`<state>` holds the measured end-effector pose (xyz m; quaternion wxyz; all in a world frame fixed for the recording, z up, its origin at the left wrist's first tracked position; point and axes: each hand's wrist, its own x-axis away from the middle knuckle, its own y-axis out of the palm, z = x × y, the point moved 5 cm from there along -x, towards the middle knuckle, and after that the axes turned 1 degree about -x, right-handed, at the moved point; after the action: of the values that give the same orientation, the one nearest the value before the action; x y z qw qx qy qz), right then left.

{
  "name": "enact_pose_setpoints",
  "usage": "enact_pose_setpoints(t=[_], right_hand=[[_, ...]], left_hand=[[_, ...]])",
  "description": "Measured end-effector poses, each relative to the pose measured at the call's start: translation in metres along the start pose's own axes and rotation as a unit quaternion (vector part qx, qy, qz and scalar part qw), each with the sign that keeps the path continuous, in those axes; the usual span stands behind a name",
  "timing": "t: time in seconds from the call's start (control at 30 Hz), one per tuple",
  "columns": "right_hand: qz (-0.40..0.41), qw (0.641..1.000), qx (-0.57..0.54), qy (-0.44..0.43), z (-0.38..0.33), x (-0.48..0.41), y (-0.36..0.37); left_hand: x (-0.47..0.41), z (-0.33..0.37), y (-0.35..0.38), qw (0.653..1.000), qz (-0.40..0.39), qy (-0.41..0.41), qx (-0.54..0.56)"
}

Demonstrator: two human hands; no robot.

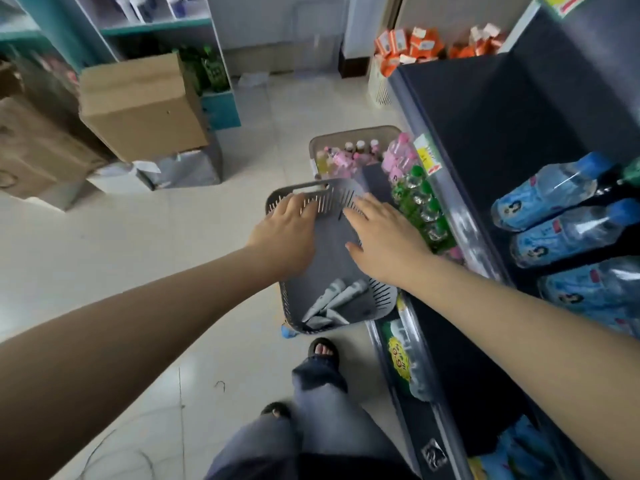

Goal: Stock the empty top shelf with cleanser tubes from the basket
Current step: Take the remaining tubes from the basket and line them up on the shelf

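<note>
A grey slotted basket (306, 189) stands on the floor beside the shelving. Several grey-white cleanser tubes (333, 296) lie in its near end; the far part of its floor is bare. My left hand (287, 232) reaches over the basket's left side with its fingers stretched towards the far rim and holds nothing. My right hand (384, 237) hovers flat over the right side, fingers spread and empty. The dark top shelf (485, 109) to the right is bare at its far end.
Blue-capped water bottles (550, 192) lie on the shelf's near part. A beige basket of pink and green bottles (349, 154) stands beyond the grey one. Cardboard boxes (142, 105) sit on the left, orange packets (412, 46) at the back. My sandalled feet (322, 351) are below.
</note>
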<state>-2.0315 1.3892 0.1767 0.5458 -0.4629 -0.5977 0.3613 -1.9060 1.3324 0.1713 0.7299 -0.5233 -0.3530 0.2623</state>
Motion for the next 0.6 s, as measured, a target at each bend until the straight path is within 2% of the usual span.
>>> enact_pose_setpoints(t=[0.3, 0.6], right_hand=[[-0.128, 0.991, -0.001, -0.048, 0.028, -0.039, 0.112], [-0.203, 0.978, -0.025, -0.045, 0.046, -0.071, 0.215]], left_hand=[[-0.039, -0.021, 0.117, 0.983, -0.140, -0.095, 0.067], [-0.055, -0.038, 0.235, 0.946, -0.295, -0.120, 0.061]])
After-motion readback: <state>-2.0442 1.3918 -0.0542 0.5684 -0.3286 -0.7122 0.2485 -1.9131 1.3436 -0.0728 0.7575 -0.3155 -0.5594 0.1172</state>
